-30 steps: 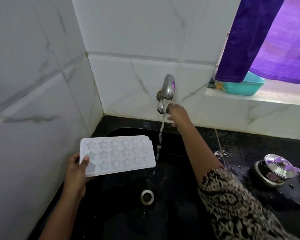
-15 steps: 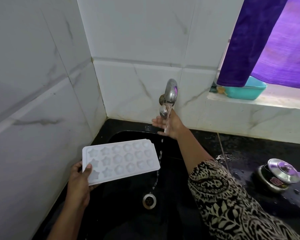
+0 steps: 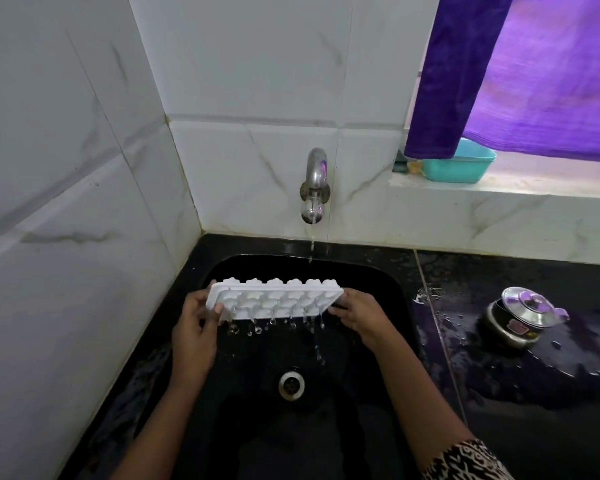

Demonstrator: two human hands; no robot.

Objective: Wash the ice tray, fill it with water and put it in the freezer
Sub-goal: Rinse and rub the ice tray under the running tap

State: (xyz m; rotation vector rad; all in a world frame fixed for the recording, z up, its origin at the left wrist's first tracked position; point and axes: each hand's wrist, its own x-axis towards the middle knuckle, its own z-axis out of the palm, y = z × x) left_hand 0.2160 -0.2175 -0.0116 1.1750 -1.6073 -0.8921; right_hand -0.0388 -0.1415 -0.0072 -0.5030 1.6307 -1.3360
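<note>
Head view, looking down into the corner basin. Landmark: chrome wall tap [image 3: 314, 185], mounted on white marble-veined tiles [image 3: 66, 202].

- White plastic ice tray with moulded cells [image 3: 274, 299]: held in the air straight below the tap, over the black sink [image 3: 257, 445]. Long side runs left to right. Tilted, near long edge lower. Cell bumps stand up along the far edge. Cannot tell for sure which face is toward the camera.
- Left hand [image 3: 194, 330]: below and left of the tap, clamped on the tray's left short end, thumb over the near face, fingers curled behind.
- Right hand [image 3: 359, 315]: below and just right of the tap, fingers pinching the tray's right short end. Patterned black-and-white sleeve [image 3: 465, 460] at the bottom edge.
- Thin trickle of water [image 3: 311, 251] falls from the tap mouth, behind the tray's far edge.
- Water drops [image 3: 317, 351] run off the tray's lower edge into the sink.
- Round steel drain [image 3: 291, 384]: directly below the tap, under the tray, well apart from it.
- Wet black counter [image 3: 534, 427]: right of the tap. On it, a small steel pot with a shiny lid [image 3: 520, 320].
- Up and right of the tap: pale window sill [image 3: 534, 188] with a teal plastic tub [image 3: 461, 162], partly behind a purple curtain [image 3: 534, 74].
</note>
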